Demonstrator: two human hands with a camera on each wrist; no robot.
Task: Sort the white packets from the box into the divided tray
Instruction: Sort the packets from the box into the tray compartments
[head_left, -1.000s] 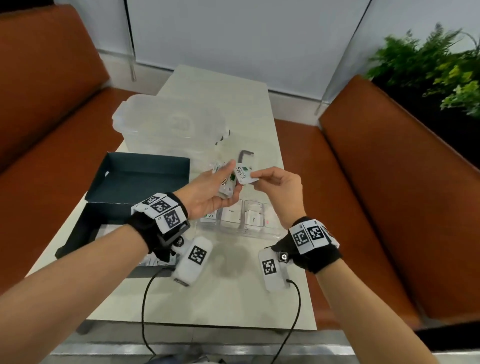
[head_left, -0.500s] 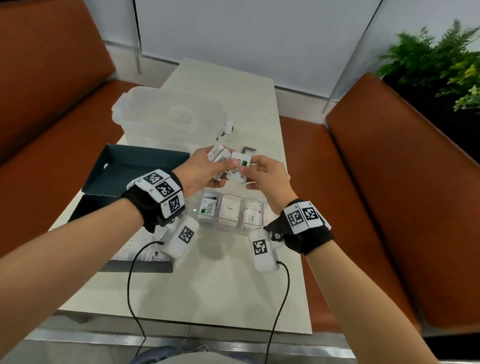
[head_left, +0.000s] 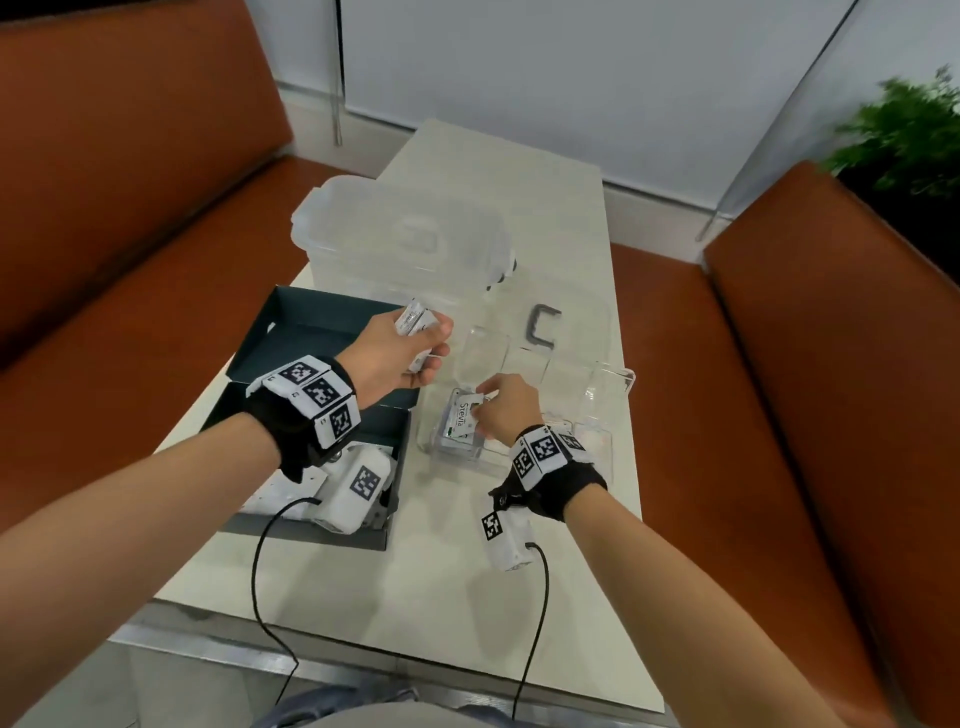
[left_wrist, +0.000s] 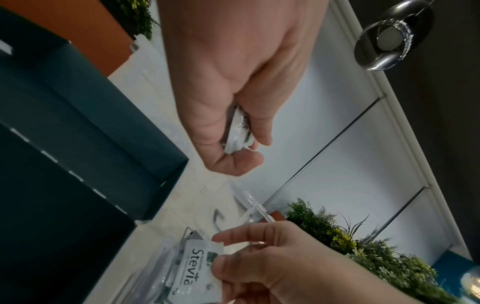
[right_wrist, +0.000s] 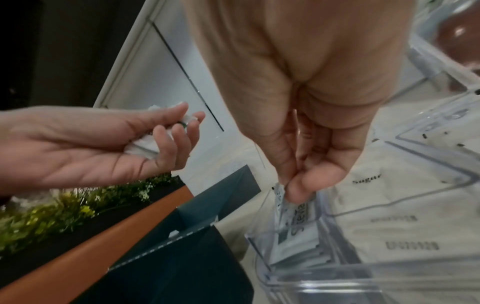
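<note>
My left hand (head_left: 410, 348) grips a small bundle of white packets (head_left: 414, 321) above the table, between the dark box (head_left: 322, 332) and the clear divided tray (head_left: 618, 384). In the left wrist view the bundle (left_wrist: 237, 131) shows between curled fingers and thumb. My right hand (head_left: 501, 408) pinches one white Stevia packet (head_left: 461, 418) by its edge and holds it in the tray's near-left compartment, over other Stevia packets (right_wrist: 293, 244) lying there. The neighbouring compartment holds Sugar packets (right_wrist: 369, 185).
A large clear lidded container (head_left: 400, 244) stands behind the box. A grey bent metal piece (head_left: 543, 325) lies past the tray. Orange benches (head_left: 810, 395) flank the pale table (head_left: 415, 597). A plant (head_left: 904, 140) is at the far right. Cables hang from both wrists.
The right hand took one Stevia packet from the left hand's bundle and carried it down into the tray's near-left compartment. The left hand drew left with the remaining packets.
</note>
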